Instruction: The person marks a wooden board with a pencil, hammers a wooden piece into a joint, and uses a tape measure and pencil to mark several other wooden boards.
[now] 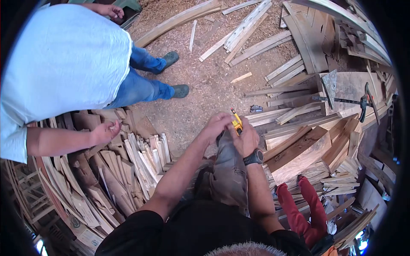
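Closes fingers of right hand around small yellow-and-black tool; exact type too small to tell. Bends fingers of left hand against same tool; can't tell how firmly closed. Holds tool in front of body, just above knee of worn trousers. Wears dark wristwatch on right wrist.

Shows, just beyond, small dark item on chip-covered floor, near board ends; too small to identify. Farther out, shows short wood strip and long curved timber on floor. To right, has bar clamp across broad board, with triangular metal plate by bar. Nearer, has thick timber block among stacked boards. To left, has upright pale offcuts.

Includes person in white shirt, blue jeans and dark clogs, at left, plus red-trousered legs at lower right.
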Available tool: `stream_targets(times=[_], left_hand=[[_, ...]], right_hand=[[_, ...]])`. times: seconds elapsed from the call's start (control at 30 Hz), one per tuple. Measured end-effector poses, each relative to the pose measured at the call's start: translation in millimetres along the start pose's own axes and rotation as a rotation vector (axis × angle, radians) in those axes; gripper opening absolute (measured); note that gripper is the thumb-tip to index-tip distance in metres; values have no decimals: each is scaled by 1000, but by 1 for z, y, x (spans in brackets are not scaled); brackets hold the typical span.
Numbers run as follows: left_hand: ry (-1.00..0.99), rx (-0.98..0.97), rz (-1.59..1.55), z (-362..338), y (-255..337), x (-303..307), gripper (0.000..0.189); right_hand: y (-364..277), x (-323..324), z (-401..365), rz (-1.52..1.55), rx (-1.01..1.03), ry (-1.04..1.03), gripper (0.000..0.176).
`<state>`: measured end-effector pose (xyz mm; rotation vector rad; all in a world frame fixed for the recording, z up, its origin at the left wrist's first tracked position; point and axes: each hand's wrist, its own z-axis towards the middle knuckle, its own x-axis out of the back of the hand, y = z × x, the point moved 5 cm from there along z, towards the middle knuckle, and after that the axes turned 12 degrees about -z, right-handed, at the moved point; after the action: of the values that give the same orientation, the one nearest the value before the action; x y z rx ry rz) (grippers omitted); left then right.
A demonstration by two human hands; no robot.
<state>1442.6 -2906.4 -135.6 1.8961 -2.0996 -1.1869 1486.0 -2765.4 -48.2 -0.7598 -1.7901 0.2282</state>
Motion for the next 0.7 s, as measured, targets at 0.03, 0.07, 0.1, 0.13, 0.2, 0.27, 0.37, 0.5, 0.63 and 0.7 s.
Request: stream_targets(times=[0.03,0.07,0.1,0.13,0.2,0.27,0.37,0.5,0.63,0.7], left_hand=[[85,-13,-102,7,19,0,21],[170,-29,-206,14,39,0,22],[204,-75,-262,20,65,-1,24],[203,-76,-263,33,81,3,24],[262,-175,-458,59,117,14,25],[300,-201,-544,89,147,25,25],[409,-207,-558,145,175,55,23],[429,-107,-457,217,204,71,25],[417,31,-349,278,231,89,30],[292,139,-60,300,256,90,41]], right_hand=[[3,5,7,1,-43,1,41],[6,10,16,1,-82,4,41],[11,10,23,6,-72,35,36],[18,7,30,4,-73,36,36],[34,0,47,-38,-127,21,32],[44,3,68,-16,-97,96,29],[47,10,107,8,-48,168,24],[61,20,178,-62,-121,122,16],[67,39,235,-93,-221,36,19],[70,47,254,-104,-259,40,20]])
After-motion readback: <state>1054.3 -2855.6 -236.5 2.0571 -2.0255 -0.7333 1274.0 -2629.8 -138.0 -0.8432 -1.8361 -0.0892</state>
